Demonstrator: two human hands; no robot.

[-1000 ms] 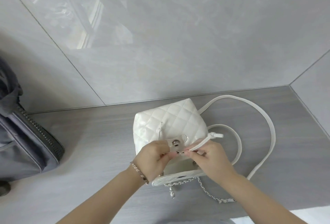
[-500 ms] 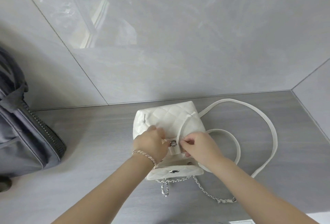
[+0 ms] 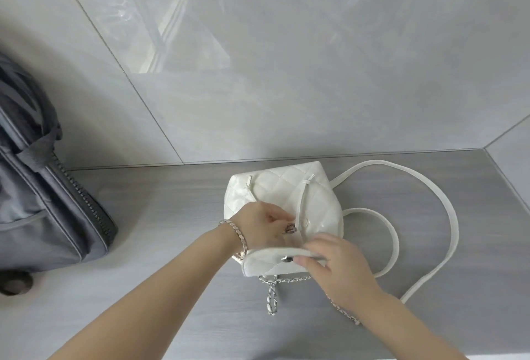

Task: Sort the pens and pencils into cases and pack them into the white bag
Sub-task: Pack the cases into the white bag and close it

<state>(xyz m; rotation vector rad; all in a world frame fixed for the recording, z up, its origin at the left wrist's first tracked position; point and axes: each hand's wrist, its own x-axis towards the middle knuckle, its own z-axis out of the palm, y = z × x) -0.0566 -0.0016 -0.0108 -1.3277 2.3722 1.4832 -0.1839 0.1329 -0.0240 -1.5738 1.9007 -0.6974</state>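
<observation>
Your two hands work at the mouth of the white bag (image 3: 282,196), which lies on the grey table (image 3: 160,216), its base toward the wall and its opening toward you. Your right hand (image 3: 341,269) pinches the edge of the flap (image 3: 266,263), folded back toward you; your left hand (image 3: 261,227) sits just beyond it at the mouth, fingers curled on the clasp area, though what that grip holds cannot be made out. The opening lies between the two hands, the left the nearer to it. The count: one white bag, one flap, two straps (image 3: 447,216), one chain (image 3: 272,299), one grey bag (image 3: 43,216) well apart at left. No pens, pencils or cases are in sight.
</observation>
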